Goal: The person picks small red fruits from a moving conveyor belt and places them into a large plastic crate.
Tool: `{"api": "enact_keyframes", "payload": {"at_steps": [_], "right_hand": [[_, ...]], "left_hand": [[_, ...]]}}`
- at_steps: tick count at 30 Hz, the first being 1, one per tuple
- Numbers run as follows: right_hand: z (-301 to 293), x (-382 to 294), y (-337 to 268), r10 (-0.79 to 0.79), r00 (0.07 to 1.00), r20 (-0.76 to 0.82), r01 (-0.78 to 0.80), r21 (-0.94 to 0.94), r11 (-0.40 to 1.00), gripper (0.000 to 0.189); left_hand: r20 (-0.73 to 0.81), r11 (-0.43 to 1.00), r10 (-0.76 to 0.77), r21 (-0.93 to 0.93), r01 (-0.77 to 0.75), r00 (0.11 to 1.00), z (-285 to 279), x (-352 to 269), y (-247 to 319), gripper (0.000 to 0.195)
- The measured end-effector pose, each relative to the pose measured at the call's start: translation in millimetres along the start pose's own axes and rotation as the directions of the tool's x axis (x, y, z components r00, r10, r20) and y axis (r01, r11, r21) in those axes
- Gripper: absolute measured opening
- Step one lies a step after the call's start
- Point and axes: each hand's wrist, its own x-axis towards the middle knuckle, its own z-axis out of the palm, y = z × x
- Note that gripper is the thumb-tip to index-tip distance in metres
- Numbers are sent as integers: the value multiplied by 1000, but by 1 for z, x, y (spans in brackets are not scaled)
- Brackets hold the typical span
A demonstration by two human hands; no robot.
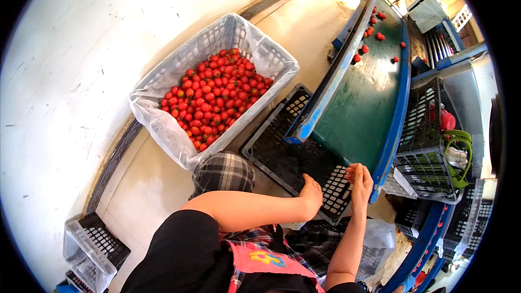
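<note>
My right hand is at the near end of a green conveyor belt, its fingers partly curled; whether it holds anything is hidden. To its left, my left hand hangs above a black plastic crate, its palm turned away and its grip not visible. Small red tomatoes lie scattered on the far part of the belt. At the left, a crate lined with clear plastic film holds many red cherry tomatoes.
Blue metal rails edge the belt. To the right stands a black crate with a green strap. A lined crate stands at lower left, and a white wall bounds the left side.
</note>
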Motion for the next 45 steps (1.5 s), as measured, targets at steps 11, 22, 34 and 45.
{"api": "enact_keyframes", "payload": {"at_steps": [11, 22, 34, 45], "right_hand": [[-6, 2, 14, 0, 999, -35, -3, -61, 998, 36], [10, 36, 20, -373, 925, -78, 263, -578, 773, 29], [74, 145, 14, -472, 878, 78, 431, -557, 710, 32], [96, 282, 6, -476, 880, -10, 349, -667, 659, 39]], "left_hand": [[12, 999, 36, 20, -37, 999, 3, -6, -5, 60], [-27, 999, 32, -16, -33, 999, -18, 7, -10, 58], [-210, 999, -25, 17, 29, 977, -7, 7, -18, 51], [-231, 1000, -12, -6, 11, 973, -19, 29, -28, 45]]}}
